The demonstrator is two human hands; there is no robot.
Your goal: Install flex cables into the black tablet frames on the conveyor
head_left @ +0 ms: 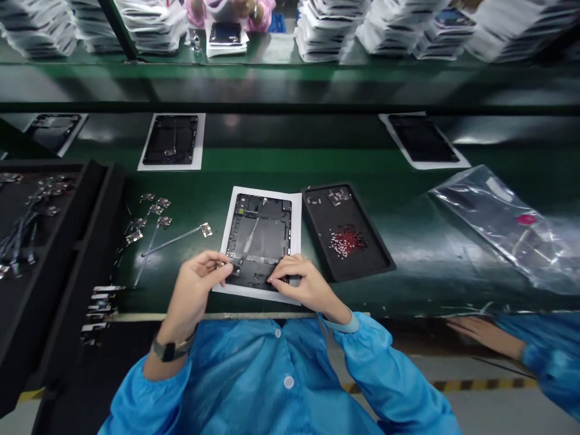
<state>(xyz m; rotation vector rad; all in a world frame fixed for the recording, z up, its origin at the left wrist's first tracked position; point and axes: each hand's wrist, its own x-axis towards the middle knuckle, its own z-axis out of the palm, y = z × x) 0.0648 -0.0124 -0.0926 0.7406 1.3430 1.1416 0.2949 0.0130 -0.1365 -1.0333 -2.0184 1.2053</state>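
Observation:
A black tablet housing [267,232] lies on a white sheet [295,220] at the front of the green bench. A pale ribbon cable [251,237] runs along its middle. At the lower left corner of the housing, my left hand [202,275] is closed in a pinch. Whatever sits between its thumb and fingers is too small to name. My right hand [304,281] pinches over the lower right part of the housing, its fingertips close to the surface. What it grips there is hidden.
Right of the housing, a black tray [374,251] holds small red-wired parts [348,240] and metal pieces. Cables with small boards [156,209] lie left, beside black bins [97,223]. A plastic bag [502,226] and a co-worker's hand [487,335] are right. More tablet housings [171,139] lie behind.

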